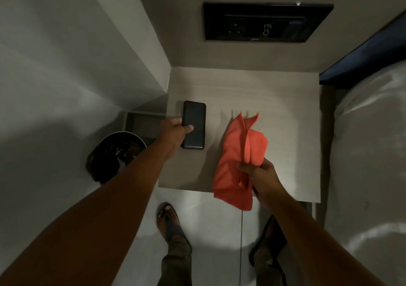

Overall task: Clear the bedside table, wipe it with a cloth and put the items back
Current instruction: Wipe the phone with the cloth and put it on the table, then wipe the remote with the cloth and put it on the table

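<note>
- The black phone [194, 124] lies at the bedside table's [274, 101] left edge, pinched by the left hand [175, 129].
- The right hand [256, 171] clutches a bunched orange cloth [239, 153] over the front edge.
- Tabletop behind is bare; a bin [114, 153] stands left, the bed [369, 153] right.

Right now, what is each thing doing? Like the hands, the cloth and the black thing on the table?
Left hand: gripping the black phone-like slab at its near left edge.
Black slab: lying flat on the table's left side.
Right hand: closed around the cloth.
Orange cloth: bunched, held up, one end hanging past the table's front edge.
Bedside table: otherwise bare.
Bin: open, on the floor.
</note>
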A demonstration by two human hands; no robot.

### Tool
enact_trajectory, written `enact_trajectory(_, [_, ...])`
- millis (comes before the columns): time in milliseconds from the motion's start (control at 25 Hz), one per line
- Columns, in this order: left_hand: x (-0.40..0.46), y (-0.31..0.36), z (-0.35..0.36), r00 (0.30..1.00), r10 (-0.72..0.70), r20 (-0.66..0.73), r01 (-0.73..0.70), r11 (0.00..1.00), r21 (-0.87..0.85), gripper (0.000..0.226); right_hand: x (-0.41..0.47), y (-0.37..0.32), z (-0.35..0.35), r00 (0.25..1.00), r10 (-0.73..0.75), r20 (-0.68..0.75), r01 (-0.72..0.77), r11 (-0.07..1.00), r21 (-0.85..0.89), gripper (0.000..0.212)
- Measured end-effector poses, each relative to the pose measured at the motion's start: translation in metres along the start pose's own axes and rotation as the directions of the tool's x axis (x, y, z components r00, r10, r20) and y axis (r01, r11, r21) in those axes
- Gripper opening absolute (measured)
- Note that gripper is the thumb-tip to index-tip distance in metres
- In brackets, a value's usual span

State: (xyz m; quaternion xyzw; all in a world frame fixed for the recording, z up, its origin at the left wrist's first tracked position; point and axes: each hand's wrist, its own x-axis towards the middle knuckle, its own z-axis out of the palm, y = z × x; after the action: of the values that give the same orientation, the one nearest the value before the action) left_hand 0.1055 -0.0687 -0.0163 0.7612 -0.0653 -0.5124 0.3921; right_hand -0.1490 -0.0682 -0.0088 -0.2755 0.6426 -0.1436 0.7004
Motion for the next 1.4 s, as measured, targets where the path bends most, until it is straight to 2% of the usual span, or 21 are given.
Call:
enact_trajectory(80, [0.002, 0.003, -0.004, 1.0, -0.006, -0.004, 0.006, 1.0, 0.021, 0.029, 0.008, -0.007, 0.0, 1.0, -0.004, -0.01, 0.003, 1.0, -0.019, 0.031])
enact_trajectory(160, [0.004, 0.008, -0.007, 0.998, 0.02, -0.057, -0.012, 0.989, 0.145, 0.039, 0.015, -0.011, 0.0, 0.999, -0.01, -0.049, 0.006, 0.998, -0.068, 0.029])
enact_trajectory(240, [0.005, 0.011, -0.011, 0.991, 0.052, -0.126, -0.017, 0.964, 0.267, 0.05, 0.019, -0.012, 0.0, 0.988, -0.049, -0.148, 0.024, 0.985, -0.169, 0.024])
enact_trajectory(280, [0.004, 0.01, -0.012, 0.986, 0.076, -0.151, -0.026, 0.95, 0.311, 0.052, 0.021, -0.013, 0.001, 0.972, -0.096, -0.213, 0.035, 0.961, -0.274, 0.024])
enact_trajectory(360, [0.002, 0.009, -0.011, 0.975, 0.145, -0.168, -0.069, 0.917, 0.392, 0.043, 0.021, -0.014, 0.002, 0.927, -0.242, -0.285, 0.038, 0.819, -0.572, 0.029])
enact_trajectory(400, [0.001, 0.009, -0.011, 0.967, 0.183, -0.177, -0.09, 0.896, 0.435, 0.034, 0.021, -0.016, 0.004, 0.915, -0.299, -0.273, 0.035, 0.729, -0.683, 0.035])
enact_trajectory(440, [0.0, 0.009, -0.008, 0.96, 0.217, -0.177, -0.108, 0.87, 0.481, 0.023, 0.02, -0.017, 0.002, 0.915, -0.307, -0.26, 0.017, 0.675, -0.738, 0.042])
enact_trajectory(520, [-0.002, 0.01, -0.008, 0.95, 0.266, -0.165, -0.124, 0.803, 0.582, 0.02, 0.016, -0.023, 0.001, 0.934, -0.255, -0.25, -0.02, 0.661, -0.75, 0.053])
enact_trajectory(640, [-0.019, 0.012, 0.001, 0.912, 0.381, -0.152, -0.118, 0.598, 0.793, 0.039, -0.008, -0.042, -0.017, 0.927, -0.295, -0.233, 0.044, 0.701, -0.712, 0.059])
enact_trajectory(720, [-0.045, 0.015, 0.033, 0.813, 0.581, -0.027, -0.285, 0.438, 0.853, 0.041, -0.036, -0.061, -0.047, 0.845, -0.416, -0.337, 0.126, 0.767, -0.629, 0.056])
enact_trajectory(760, [-0.067, 0.015, 0.066, 0.747, 0.66, 0.078, -0.425, 0.384, 0.82, 0.04, -0.054, -0.067, -0.075, 0.774, -0.48, -0.413, 0.17, 0.786, -0.594, 0.051])
enact_trajectory(800, [-0.093, 0.014, 0.107, 0.664, 0.723, 0.191, -0.583, 0.341, 0.738, 0.036, -0.075, -0.071, -0.107, 0.688, -0.535, -0.49, 0.219, 0.797, -0.563, 0.044])
enact_trajectory(880, [-0.164, 0.009, 0.193, 0.47, 0.784, 0.406, -0.852, 0.282, 0.442, 0.025, -0.125, -0.071, -0.171, 0.496, -0.591, -0.636, 0.282, 0.802, -0.526, 0.033])
enact_trajectory(960, [-0.25, 0.0, 0.276, 0.327, 0.723, 0.608, -0.939, 0.324, 0.119, 0.024, -0.18, -0.058, -0.241, 0.344, -0.554, -0.758, 0.18, 0.831, -0.526, 0.025])
enact_trajectory(1040, [-0.32, -0.011, 0.339, 0.265, 0.566, 0.78, -0.903, 0.43, -0.005, 0.031, -0.226, -0.04, -0.301, 0.269, -0.461, -0.846, -0.017, 0.876, -0.482, 0.026])
enact_trajectory(1080, [-0.347, -0.017, 0.366, 0.278, 0.462, 0.842, -0.874, 0.485, 0.023, 0.034, -0.243, -0.032, -0.328, 0.25, -0.39, -0.886, -0.1, 0.9, -0.424, 0.03])
enact_trajectory(1120, [-0.364, -0.022, 0.387, 0.326, 0.353, 0.877, -0.845, 0.526, 0.102, 0.036, -0.251, -0.024, -0.348, 0.253, -0.316, -0.915, -0.152, 0.921, -0.36, 0.035])
enact_trajectory(1200, [-0.381, -0.031, 0.421, 0.461, 0.146, 0.875, -0.759, 0.576, 0.303, 0.033, -0.248, -0.012, -0.377, 0.301, -0.19, -0.934, -0.232, 0.936, -0.265, 0.043])
enact_trajectory(1240, [-0.384, -0.034, 0.435, 0.503, 0.077, 0.861, -0.724, 0.581, 0.371, 0.028, -0.241, -0.01, -0.387, 0.348, -0.145, -0.926, -0.23, 0.945, -0.235, 0.038])
enact_trajectory(1320, [-0.381, -0.037, 0.454, 0.548, 0.029, 0.836, -0.679, 0.6, 0.423, 0.018, -0.221, -0.01, -0.402, 0.461, -0.104, -0.881, -0.183, 0.961, -0.209, 0.013])
enact_trajectory(1400, [-0.376, -0.037, 0.464, 0.569, 0.016, 0.822, -0.646, 0.628, 0.434, 0.014, -0.211, -0.014, -0.414, 0.518, -0.101, -0.849, -0.127, 0.973, -0.194, 0.023])
